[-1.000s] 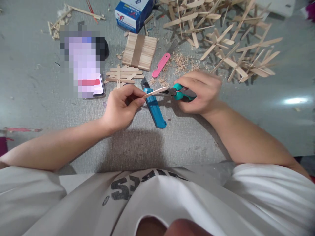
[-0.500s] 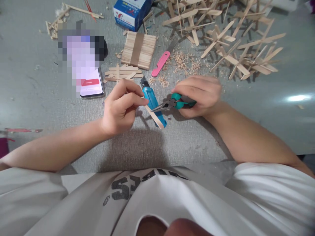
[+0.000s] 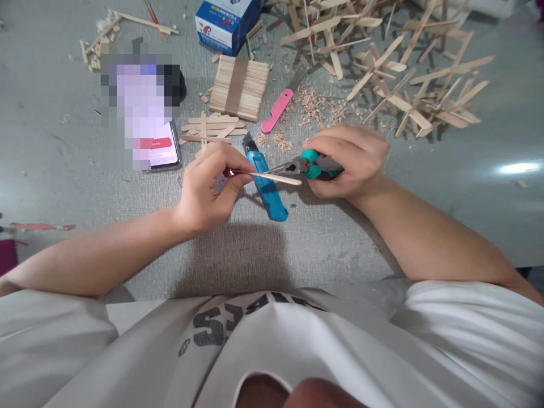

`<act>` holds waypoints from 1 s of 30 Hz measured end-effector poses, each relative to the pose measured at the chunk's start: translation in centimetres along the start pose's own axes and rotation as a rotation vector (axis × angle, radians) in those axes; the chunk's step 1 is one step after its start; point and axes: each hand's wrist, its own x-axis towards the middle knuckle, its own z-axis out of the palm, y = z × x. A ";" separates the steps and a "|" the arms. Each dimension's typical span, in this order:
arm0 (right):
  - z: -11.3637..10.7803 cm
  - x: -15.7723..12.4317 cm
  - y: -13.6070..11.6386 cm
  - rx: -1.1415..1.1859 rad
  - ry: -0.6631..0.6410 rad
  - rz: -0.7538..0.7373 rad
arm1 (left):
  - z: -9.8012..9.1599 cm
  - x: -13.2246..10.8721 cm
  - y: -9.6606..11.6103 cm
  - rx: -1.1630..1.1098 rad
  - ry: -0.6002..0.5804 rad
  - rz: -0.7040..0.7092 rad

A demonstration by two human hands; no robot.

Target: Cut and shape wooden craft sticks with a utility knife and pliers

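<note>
Between the thumb and fingers of my left hand [image 3: 215, 184] is a wooden craft stick [image 3: 280, 179], its rounded end pointing right. My right hand [image 3: 351, 161] is closed around the green handles of needle-nose pliers [image 3: 293, 168]. The pliers' tips lie close to the stick near my left fingertips; whether they grip it I cannot tell. Under the stick, a blue utility knife [image 3: 272, 198] lies on the table. A pink folding knife [image 3: 278, 110] rests farther back, beside wood shavings [image 3: 317, 106].
A banded bundle of craft sticks [image 3: 238, 88] and loose sticks [image 3: 216, 126] lie beyond my left hand. A phone [image 3: 164, 153], partly blurred out, is at the left. The blue and white box [image 3: 227, 25] stands behind. Joined stick structures [image 3: 395, 85] spread across the back right.
The craft stick has turned from slanting down to nearly level, with its free end swung up and right. My right hand and the pliers have shifted slightly right and up.
</note>
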 end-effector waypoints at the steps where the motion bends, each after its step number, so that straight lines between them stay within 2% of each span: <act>1: -0.2 0.0 0.0 -0.019 -0.021 0.016 | 0.0 0.0 0.1 -0.005 0.000 -0.039; 9: -0.8 0.7 -0.8 -0.116 -0.167 0.178 | -0.1 -0.1 0.1 -0.123 0.025 -0.281; 14: -0.8 0.9 -0.9 -0.126 -0.187 0.184 | 0.0 0.0 -0.3 -0.129 0.029 -0.372; 20: -0.6 0.8 -0.6 -0.139 -0.193 0.131 | 0.2 -0.2 -0.9 -0.138 0.085 -0.352; 26: 0.3 0.4 0.2 -0.130 -0.040 -0.006 | 0.4 -0.6 -1.9 -0.196 0.110 -0.363; 30: 0.9 0.3 0.6 -0.070 -0.003 -0.016 | 0.5 -0.7 -2.3 -0.189 0.137 -0.329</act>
